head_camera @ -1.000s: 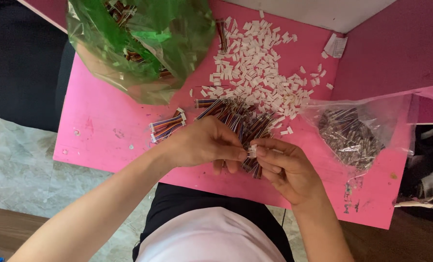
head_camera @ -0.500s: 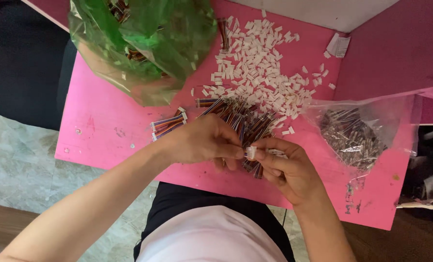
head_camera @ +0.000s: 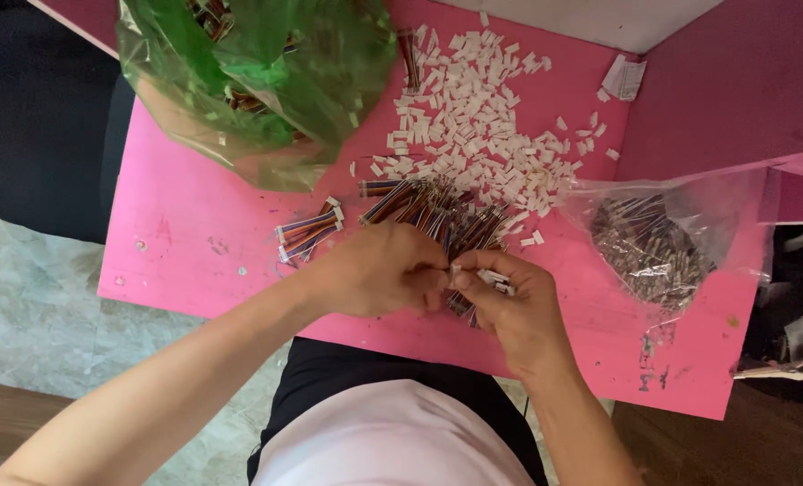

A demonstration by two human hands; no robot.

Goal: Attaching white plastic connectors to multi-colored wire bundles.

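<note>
Head view. I see the left hand (head_camera: 379,270) and right hand (head_camera: 509,306) meeting over the pink tabletop (head_camera: 194,243), fingertips pinched together on a small white connector (head_camera: 491,277) at the near edge of the wire pile (head_camera: 437,211). Behind lie loose white connectors (head_camera: 473,117); a green bag (head_camera: 257,72) far left, a clear bag (head_camera: 663,238) right.

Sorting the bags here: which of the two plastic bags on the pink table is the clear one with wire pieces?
The clear plastic bag at the table's right edge, beside the right hand; the other, the green plastic bag, lies far left.
</note>
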